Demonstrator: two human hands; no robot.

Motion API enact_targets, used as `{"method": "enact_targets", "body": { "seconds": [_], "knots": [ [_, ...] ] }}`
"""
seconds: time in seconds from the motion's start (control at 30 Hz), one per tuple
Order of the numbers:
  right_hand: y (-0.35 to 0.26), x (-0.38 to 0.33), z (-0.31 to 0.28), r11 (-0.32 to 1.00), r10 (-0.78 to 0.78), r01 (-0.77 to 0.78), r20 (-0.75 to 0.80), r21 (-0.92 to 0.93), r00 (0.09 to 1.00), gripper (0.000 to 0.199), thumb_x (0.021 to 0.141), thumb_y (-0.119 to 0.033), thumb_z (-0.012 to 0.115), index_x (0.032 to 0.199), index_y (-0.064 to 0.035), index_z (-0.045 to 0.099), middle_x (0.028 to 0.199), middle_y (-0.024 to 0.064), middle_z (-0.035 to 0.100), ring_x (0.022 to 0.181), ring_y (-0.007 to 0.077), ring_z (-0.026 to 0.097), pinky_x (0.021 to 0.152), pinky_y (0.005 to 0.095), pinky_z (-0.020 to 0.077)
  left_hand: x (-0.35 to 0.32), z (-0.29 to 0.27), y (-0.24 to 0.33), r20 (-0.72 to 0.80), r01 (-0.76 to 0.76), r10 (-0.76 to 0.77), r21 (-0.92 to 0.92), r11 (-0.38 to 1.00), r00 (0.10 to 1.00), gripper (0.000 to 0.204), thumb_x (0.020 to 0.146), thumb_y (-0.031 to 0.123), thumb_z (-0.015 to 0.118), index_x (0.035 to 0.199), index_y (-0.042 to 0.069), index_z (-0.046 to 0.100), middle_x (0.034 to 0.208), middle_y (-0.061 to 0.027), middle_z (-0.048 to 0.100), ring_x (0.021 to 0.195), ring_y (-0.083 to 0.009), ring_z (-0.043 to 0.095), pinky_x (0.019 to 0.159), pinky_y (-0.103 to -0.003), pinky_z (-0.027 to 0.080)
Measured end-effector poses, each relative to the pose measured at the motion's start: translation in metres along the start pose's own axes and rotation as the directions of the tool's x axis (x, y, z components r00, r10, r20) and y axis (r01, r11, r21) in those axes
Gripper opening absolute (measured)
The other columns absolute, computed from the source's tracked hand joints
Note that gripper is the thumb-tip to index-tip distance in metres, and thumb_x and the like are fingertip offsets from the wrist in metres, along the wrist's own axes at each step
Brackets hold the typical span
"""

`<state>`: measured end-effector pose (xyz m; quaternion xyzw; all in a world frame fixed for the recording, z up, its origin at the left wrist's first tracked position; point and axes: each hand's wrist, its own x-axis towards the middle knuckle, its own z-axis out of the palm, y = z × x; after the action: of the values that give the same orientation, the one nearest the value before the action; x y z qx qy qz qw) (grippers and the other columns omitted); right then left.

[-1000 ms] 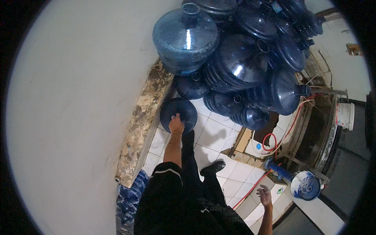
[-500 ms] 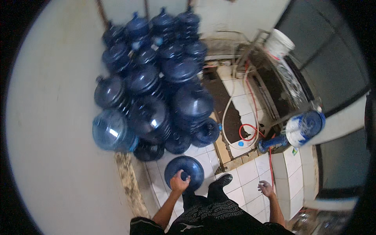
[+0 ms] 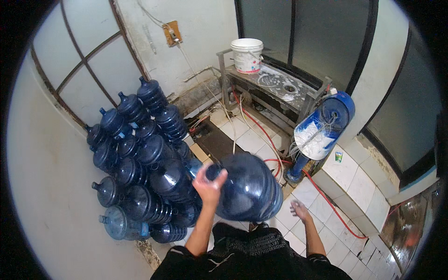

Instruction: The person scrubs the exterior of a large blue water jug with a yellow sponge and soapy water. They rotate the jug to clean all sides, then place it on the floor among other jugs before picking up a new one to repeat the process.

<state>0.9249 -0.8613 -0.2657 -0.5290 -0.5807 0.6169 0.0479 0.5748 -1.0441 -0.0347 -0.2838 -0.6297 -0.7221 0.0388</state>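
Blue translucent plastic is filling the middle of the view: a large water jug (image 3: pixel 247 189) is being held up off the floor, tilted, its neck end up at the left hand (image 3: pixel 210 183). That grip is clenching around the jug's neck, fingers wrapped over the top, and it is carrying the jug in front of the person's chest. To the right of the jug and lower, the right hand (image 3: pixel 298 210) is hanging free with fingers loosely spread, released and touching nothing. To the left of the left grip, a stack of blue jugs (image 3: pixel 140 163) is lying on its sides against the white wall (image 3: pixel 42 186), necks pointing outward, piled several rows high. Beyond the held jug, farther from the person, a red hose (image 3: pixel 261 133) is running across the white tiled floor (image 3: pixel 345 186). Up and to the right of the grip, a blue and white drum-shaped machine (image 3: pixel 322 126) is standing on a post, just beside a grey metal bench (image 3: pixel 280 86). A white bucket (image 3: pixel 247 55) is sitting on the bench's far end, near the dark windows (image 3: pixel 322 37).
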Motion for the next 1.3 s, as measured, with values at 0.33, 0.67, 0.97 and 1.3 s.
{"method": "enact_targets", "body": {
  "seconds": [0.33,0.67,0.97,1.3],
  "knots": [
    [-0.178,0.138,0.02,0.732,-0.31,0.351,-0.174,0.584,0.935,0.076,0.094,-0.055,0.046,0.143,0.001,0.033,0.143,0.0157,0.042,0.129,0.0281,0.042,0.109,0.0416,0.029,0.178,0.114,0.026,-0.128,-0.012,-0.059,-0.496,0.868,0.99,0.026,0.085,0.01,0.067,0.108,-0.001,0.063,0.103,-0.0097,0.068,0.095,-0.015,0.061,0.09,-0.029,0.044],
    [-0.322,0.356,-0.017,0.814,-0.238,0.337,-0.258,0.472,0.936,0.072,0.097,-0.051,0.04,0.139,0.008,0.037,0.146,0.0174,0.039,0.135,0.0246,0.036,0.111,0.0322,0.0241,0.341,0.228,-0.068,0.094,-0.029,0.103,-0.586,0.81,0.99,0.026,0.076,0.002,0.068,0.101,-0.001,0.059,0.087,-0.0091,0.063,0.081,-0.0189,0.063,0.082,-0.033,0.051],
    [-0.427,0.467,-0.059,0.82,-0.571,0.545,-0.327,-0.176,0.753,0.063,0.102,-0.043,0.026,0.137,0.0068,0.04,0.14,0.0208,0.045,0.132,0.0314,0.04,0.11,0.0333,0.0272,0.481,0.403,-0.108,0.322,-0.105,0.253,-0.412,0.905,0.912,0.02,0.07,0.001,0.074,0.085,0.002,0.061,0.076,-0.0036,0.064,0.071,-0.0105,0.061,0.068,-0.026,0.05],
    [-0.638,0.477,-0.054,0.813,-0.41,0.528,-0.401,0.246,0.819,0.063,0.101,-0.045,0.034,0.141,0.0032,0.036,0.144,0.0152,0.041,0.13,0.0296,0.042,0.097,0.0407,0.0462,0.59,0.595,-0.198,0.355,-0.24,0.34,-0.296,0.925,0.871,0.02,0.067,0.008,0.076,0.077,0.002,0.06,0.07,-0.0049,0.064,0.065,-0.0124,0.06,0.063,-0.027,0.049]
  ]
}}
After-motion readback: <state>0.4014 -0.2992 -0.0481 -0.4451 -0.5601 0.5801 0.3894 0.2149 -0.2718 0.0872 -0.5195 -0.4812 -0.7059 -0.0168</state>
